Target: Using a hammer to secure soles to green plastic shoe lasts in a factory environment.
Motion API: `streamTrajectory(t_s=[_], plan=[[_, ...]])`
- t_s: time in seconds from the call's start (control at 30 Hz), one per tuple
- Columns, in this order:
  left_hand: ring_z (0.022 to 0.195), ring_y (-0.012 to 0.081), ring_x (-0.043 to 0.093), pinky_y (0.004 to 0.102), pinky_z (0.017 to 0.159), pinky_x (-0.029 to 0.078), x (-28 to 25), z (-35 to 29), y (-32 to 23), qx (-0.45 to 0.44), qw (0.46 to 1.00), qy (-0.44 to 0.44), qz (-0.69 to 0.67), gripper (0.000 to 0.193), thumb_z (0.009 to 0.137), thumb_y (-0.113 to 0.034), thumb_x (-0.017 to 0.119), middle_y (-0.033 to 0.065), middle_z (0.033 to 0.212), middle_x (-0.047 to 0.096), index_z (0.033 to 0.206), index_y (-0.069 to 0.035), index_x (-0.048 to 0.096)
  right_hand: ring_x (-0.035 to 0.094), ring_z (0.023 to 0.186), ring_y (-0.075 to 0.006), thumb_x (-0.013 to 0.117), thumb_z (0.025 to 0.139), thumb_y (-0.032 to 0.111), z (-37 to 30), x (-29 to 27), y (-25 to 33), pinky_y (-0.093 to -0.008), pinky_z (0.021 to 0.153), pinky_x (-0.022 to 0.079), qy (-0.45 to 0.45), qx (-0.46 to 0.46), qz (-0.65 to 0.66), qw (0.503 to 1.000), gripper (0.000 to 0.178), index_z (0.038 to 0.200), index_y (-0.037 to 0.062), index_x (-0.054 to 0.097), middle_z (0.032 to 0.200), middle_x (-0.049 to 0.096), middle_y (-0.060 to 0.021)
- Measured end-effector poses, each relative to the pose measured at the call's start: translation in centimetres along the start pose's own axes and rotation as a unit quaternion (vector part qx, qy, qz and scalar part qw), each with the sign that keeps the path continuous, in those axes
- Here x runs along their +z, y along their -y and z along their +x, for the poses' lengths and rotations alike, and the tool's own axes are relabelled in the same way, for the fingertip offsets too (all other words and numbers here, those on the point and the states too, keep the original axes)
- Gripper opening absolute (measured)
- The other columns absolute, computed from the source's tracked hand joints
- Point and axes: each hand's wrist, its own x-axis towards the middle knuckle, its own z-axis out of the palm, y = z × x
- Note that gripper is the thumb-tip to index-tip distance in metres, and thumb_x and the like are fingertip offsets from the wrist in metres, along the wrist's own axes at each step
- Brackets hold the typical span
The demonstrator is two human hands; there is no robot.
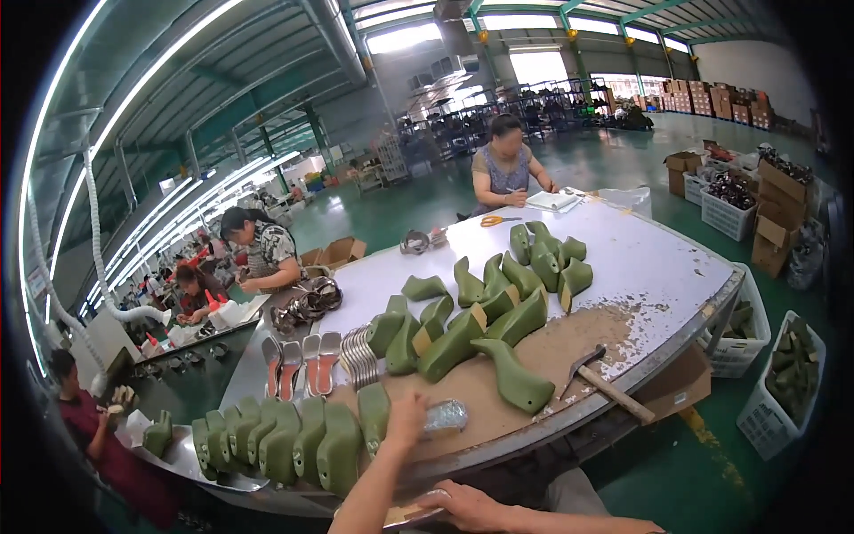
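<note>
My left hand (406, 421) is closed over the near edge of the table, between an upright green shoe last (374, 416) and a clear, shiny plastic-wrapped piece (447, 416). What its fingers hold, if anything, is hidden. Low in the view, my right hand (471, 505) grips a tan piece with a silvery edge (402, 514), partly cut off by the frame. To the left stands a row of green shoe lasts (283, 445) along the edge. Behind my left hand lie orange-and-silver sandal pieces (322, 367) and a stack of silvery curved strips (358, 358).
More green lasts (454, 343) cover the table's middle. A hammer (614, 392) overhangs its right edge. Orange scissors (500, 220) lie at the far side, near a seated person (507, 169) writing. Other people work at left. Crates (783, 392) of lasts stand on the floor at right.
</note>
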Motion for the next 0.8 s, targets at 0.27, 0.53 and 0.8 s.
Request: streamTrajectory(t_s=[0.27,0.53,0.8], plan=[[0.081,0.0152,0.068,0.0277,0.075,0.058,-8.4,-10.6,-7.7,-0.141,0.942,0.052,-0.300,0.021,0.093,-0.002,0.059,0.0123,0.094,0.069,0.112,0.008,0.060,0.056,0.099,-0.0380,0.061,0.077,0.000,-0.7,0.2,0.1,-0.0462,0.081,0.049,0.040,0.081,0.025,0.996,0.052,0.124,0.0203,0.054,0.110,0.052,-0.0159],[0.089,0.0192,0.064,0.0299,0.079,0.050,-9.4,-17.1,-7.8,0.002,0.978,-0.101,-0.182,0.011,0.082,0.002,0.068,0.0132,0.097,0.068,0.092,0.002,0.063,0.055,0.104,-0.0393,0.075,0.071,0.008,0.3,-3.4,0.9,-0.0448,0.086,0.048,0.093,0.120,-0.039,0.988,0.057,0.124,0.0170,0.055,0.113,0.056,-0.0159],[0.085,0.0214,0.068,0.0312,0.077,0.052,-10.2,-17.4,-8.4,-0.100,0.976,0.062,-0.185,0.009,0.081,-0.002,0.070,0.0118,0.098,0.070,0.089,0.000,0.069,0.052,0.115,-0.0367,0.060,0.091,0.021,-5.5,-18.7,-4.3,-0.0451,0.098,0.041,-0.101,0.193,-0.431,0.876,0.040,0.128,0.0065,0.052,0.122,0.055,-0.0185]])
